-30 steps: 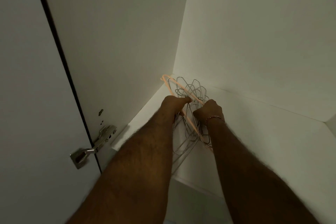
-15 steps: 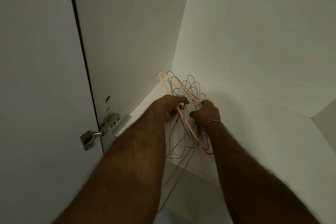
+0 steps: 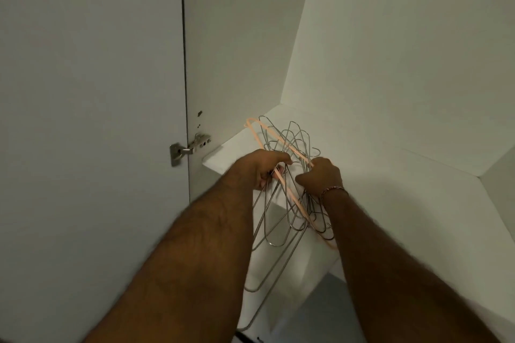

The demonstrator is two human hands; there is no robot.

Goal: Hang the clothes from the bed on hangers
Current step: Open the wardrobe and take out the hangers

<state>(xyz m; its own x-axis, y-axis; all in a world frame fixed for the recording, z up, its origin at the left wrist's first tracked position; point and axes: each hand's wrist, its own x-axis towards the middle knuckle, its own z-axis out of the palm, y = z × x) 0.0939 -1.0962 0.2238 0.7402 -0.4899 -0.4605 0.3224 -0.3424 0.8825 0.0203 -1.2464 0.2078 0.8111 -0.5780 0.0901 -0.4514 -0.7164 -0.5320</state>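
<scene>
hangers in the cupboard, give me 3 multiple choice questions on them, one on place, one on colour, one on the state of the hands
1. Where is the bundle of hangers?
A. hung on a rail
B. at the front edge of a white shelf, inside a cupboard
C. on a bed

2. What colour is the one hanger that is not bare metal?
A. peach orange
B. blue
C. black

3. What are the hands doing?
A. both resting flat on the shelf
B. one on the door hinge
C. both gripping the bundle

Answers:
1 B, the wire loops lie over the shelf's edge.
2 A, the orange hanger runs through the silver ones.
3 C, the left hand and right hand curl their fingers round the wires.
</scene>
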